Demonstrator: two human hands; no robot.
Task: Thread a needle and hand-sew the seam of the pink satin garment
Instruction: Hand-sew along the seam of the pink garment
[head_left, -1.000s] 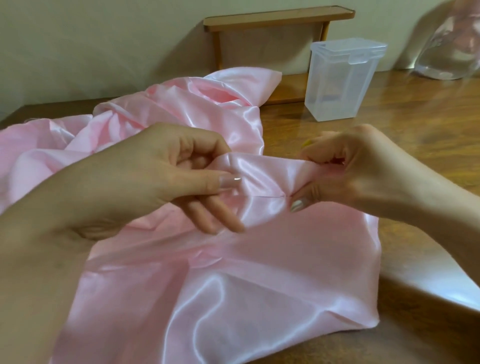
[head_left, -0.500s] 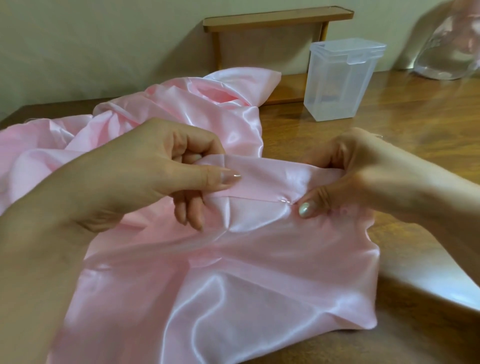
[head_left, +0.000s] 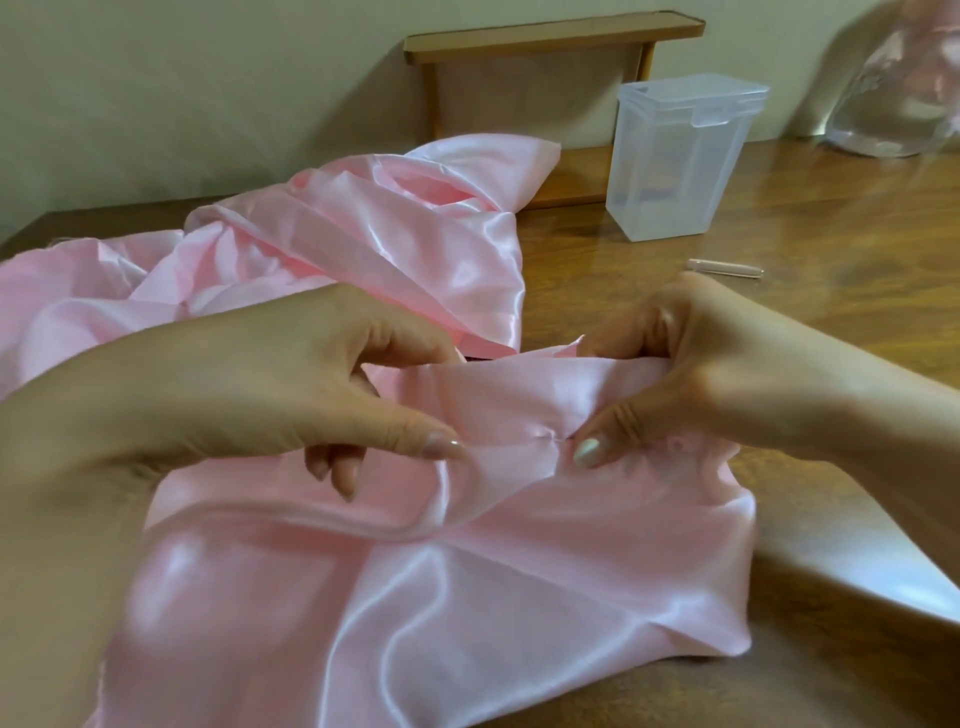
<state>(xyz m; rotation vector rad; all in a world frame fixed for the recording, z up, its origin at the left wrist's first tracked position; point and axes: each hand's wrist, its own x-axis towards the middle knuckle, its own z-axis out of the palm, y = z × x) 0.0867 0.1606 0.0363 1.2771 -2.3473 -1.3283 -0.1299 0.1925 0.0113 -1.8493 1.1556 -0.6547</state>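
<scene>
The pink satin garment (head_left: 467, 597) lies spread and bunched over the wooden table (head_left: 831, 291). A folded seam band of it is held up between both hands. My left hand (head_left: 291, 395) pinches the band from the left, thumb on top and fingers curled beneath. My right hand (head_left: 691, 374) grips the band from the right, its thumb pressing beside a small pucker where a thin needle (head_left: 558, 437) shows faintly. The thread is too fine to make out.
A clear plastic box (head_left: 675, 156) stands behind the hands, with a small clear tube (head_left: 724, 268) lying in front of it. A wooden stand (head_left: 545, 67) sits against the wall. A clear glass object (head_left: 893, 93) is at the far right.
Both hands have lowered slightly with the seam band. My right hand has shifted so the small tube behind it now shows, and the pucker stays between my thumbs.
</scene>
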